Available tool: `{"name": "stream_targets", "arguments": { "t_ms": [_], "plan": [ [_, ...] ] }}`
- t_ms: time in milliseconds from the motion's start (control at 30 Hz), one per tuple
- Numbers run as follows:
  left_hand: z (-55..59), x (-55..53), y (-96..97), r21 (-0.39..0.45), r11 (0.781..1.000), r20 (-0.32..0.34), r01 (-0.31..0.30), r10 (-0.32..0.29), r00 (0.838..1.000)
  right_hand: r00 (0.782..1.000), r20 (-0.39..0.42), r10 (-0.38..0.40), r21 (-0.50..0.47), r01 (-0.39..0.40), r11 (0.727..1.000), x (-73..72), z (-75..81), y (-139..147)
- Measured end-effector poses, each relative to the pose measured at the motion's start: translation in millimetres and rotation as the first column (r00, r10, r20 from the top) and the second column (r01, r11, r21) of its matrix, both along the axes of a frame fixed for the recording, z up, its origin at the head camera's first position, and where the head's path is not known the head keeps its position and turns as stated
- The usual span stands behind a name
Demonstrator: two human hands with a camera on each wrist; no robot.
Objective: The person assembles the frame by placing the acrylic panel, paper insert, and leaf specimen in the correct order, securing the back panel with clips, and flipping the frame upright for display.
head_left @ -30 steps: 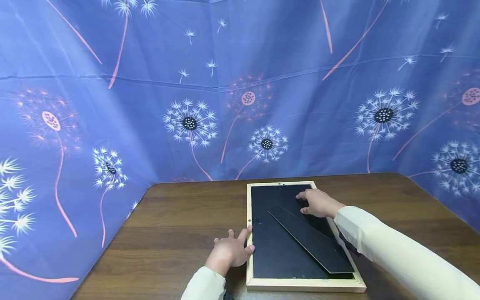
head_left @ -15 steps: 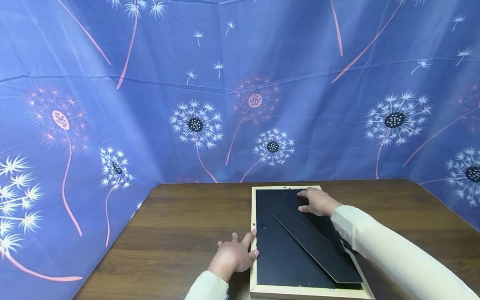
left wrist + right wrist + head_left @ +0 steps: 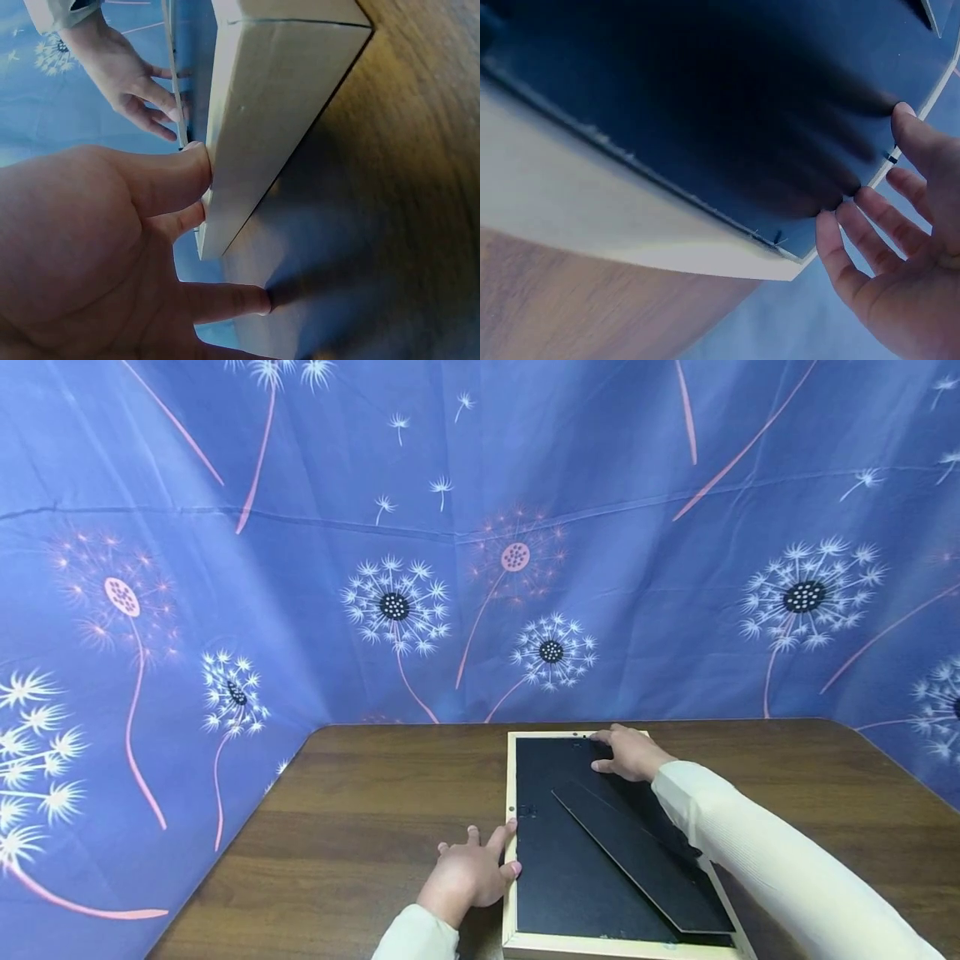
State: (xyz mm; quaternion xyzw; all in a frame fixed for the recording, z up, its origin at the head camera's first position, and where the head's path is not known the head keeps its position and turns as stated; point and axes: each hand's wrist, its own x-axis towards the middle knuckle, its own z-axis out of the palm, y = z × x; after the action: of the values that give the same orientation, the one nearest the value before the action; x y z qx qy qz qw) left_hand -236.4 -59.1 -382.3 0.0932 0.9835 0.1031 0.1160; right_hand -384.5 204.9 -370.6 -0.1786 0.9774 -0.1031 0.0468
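A picture frame [image 3: 512, 777] with a pale wood rim lies back side up. Its black backing board [image 3: 555, 877] faces upward, and a black easel stand [image 3: 645, 860] juts diagonally from it. My left hand [image 3: 468, 872] rests at the left rim; in the left wrist view its thumb [image 3: 176, 176] touches the rim's edge and other fingers spread toward the tabletop. Over the far right part of the backing is my right hand [image 3: 632, 753]. In the right wrist view its fingertips [image 3: 826, 225] reach the backing near the rim, holding nothing.
The frame lies on a brown wooden table [image 3: 360, 810], its far rim near the table's back edge. A blue cloth [image 3: 300, 568] with dandelion prints hangs behind and along the left side. Small dark metal fittings [image 3: 575, 734] sit on the far rim.
My right hand has shifted slightly farther back, toward the frame's far rim. The left hand stays at the left rim. The head view has turned a little.
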Motion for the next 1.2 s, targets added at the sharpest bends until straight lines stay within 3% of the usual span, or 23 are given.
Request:
{"name": "stream_targets", "arguments": {
  "t_ms": [200, 800, 1200],
  "plan": [
    [2.3, 0.3, -0.5, -0.005, 1.000, 0.003, 0.001, -0.001, 1.000, 1.000, 0.009, -0.023, 0.002, 0.023, 1.000, -5.1, 1.3, -3],
    [0.3, -0.7, -0.7, -0.002, 1.000, 0.013, 0.002, -0.002, 1.000, 0.984, 0.135, -0.113, 0.082, 0.102, 0.991, -16.2, 9.2, -14],
    [-2.4, -0.8, 0.3, -0.023, 1.000, -0.002, 0.012, -0.012, 1.000, 0.984, 0.125, -0.131, 0.075, 0.122, 0.990, -21.5, 6.4, -12]
  ]
}}
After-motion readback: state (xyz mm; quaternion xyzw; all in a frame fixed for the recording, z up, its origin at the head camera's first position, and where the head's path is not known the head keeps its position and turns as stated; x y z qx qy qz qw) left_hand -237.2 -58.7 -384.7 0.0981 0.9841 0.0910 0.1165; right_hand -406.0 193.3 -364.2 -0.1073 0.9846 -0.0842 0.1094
